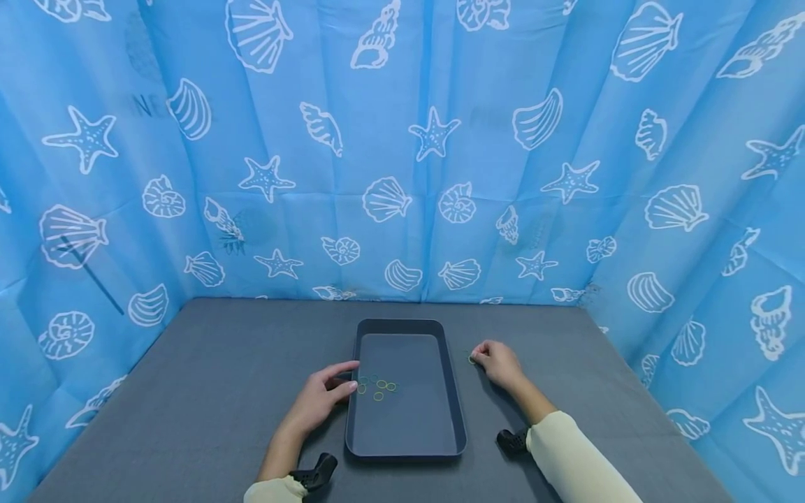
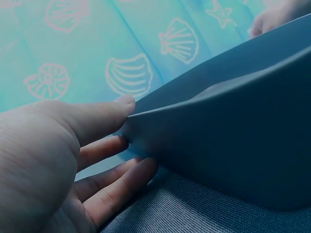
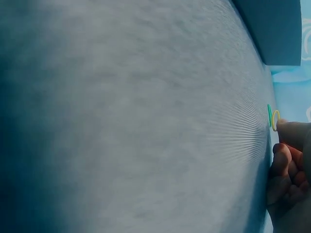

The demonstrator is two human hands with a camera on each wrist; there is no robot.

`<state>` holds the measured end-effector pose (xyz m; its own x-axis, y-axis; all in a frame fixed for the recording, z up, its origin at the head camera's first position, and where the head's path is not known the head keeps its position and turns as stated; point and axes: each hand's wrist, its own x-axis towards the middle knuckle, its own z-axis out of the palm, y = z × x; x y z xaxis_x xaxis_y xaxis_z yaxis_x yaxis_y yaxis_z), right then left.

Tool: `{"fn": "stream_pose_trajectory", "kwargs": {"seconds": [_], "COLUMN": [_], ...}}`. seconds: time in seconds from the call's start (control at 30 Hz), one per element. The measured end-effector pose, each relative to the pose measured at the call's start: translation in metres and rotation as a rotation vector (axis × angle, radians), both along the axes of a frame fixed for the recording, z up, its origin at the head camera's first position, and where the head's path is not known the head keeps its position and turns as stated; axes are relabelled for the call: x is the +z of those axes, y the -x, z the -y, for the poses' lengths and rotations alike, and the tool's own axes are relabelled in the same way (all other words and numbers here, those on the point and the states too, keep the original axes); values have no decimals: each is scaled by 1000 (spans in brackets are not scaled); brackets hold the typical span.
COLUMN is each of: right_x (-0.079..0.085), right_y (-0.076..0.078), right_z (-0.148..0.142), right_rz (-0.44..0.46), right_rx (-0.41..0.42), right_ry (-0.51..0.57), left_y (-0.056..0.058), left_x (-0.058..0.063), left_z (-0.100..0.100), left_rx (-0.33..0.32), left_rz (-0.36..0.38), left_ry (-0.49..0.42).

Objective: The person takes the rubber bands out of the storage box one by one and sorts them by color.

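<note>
A dark grey rectangular tray (image 1: 405,447) lies on the table, with several small yellow and green rubber bands (image 1: 379,396) on the left part of its floor. My left hand (image 1: 317,397) holds the tray's left side; in the left wrist view the thumb is at the rim and the fingers (image 2: 121,189) are against the outer wall. To the right of the tray, my right hand (image 1: 499,363) pinches a small yellow rubber band (image 3: 275,120) at its fingertips, low over the table. A green rubber band (image 3: 269,115) shows right beside it.
Grey cloth covers the table (image 1: 251,349) on both sides of the tray. A blue curtain (image 1: 402,244) with white shells and starfish hangs along the back and sides. Black wrist devices (image 1: 512,442) sit by both light sleeves.
</note>
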<state>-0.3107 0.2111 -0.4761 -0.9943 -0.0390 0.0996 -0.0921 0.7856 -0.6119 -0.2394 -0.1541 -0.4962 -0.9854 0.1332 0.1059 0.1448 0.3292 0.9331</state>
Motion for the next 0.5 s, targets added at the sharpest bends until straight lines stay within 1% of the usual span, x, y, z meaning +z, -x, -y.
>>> {"fn": "stream_pose_trajectory", "kwargs": {"seconds": [0.2,0.33,0.5], "right_x": [-2,-1,-1], "right_y": [-4,-6,-8], "right_z": [3,5,7], "right_rz": [-13,-16,-27], "right_rx": [2,-12,-10], "right_ry": [-36,-46,-64], "left_y": [-1,-1,0], "left_x": [2,2,1], "left_z": [-1,-1,0], "left_rx": [1,5,4], "left_rz": [-1,2,6], "left_ry": [3,11,5]}}
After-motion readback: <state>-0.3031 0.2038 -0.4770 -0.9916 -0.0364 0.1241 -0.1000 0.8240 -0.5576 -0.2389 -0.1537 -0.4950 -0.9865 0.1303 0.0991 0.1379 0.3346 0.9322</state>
